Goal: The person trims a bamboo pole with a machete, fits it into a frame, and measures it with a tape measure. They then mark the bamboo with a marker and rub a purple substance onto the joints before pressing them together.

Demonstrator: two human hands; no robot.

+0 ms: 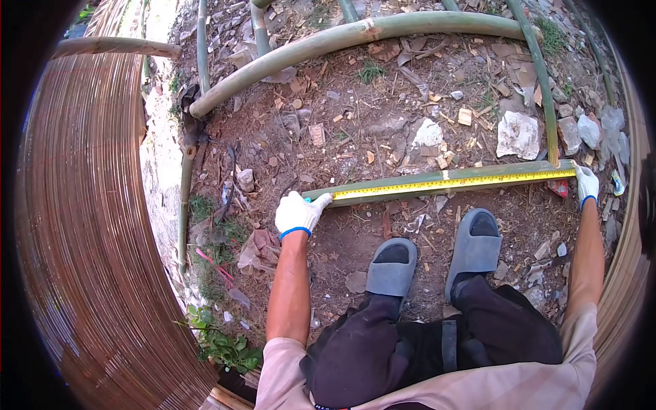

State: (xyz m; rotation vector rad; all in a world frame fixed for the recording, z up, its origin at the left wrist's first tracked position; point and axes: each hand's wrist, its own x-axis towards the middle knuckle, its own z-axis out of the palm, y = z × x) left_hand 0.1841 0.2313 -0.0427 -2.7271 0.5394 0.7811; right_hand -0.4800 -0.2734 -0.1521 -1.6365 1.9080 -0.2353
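A yellow tape measure [451, 183] is stretched along a green bamboo pole [403, 182] that lies across the ground before my feet. My left hand [298, 212], in a white glove with a blue cuff, is closed at the pole's left end, where a bit of turquoise shows beside the fingers. At the right end my right hand [587, 184], gloved the same way, pinches the tape's end against the pole. An upright thin bamboo pole [544, 96] meets the lying one near my right hand.
A thick curved bamboo pole [369, 31] spans the far side. Slatted bamboo matting [89, 205] stands at left, with more slats at the right edge. Stones [518, 134], wood chips and litter cover the soil. My feet are in grey sandals [392, 268].
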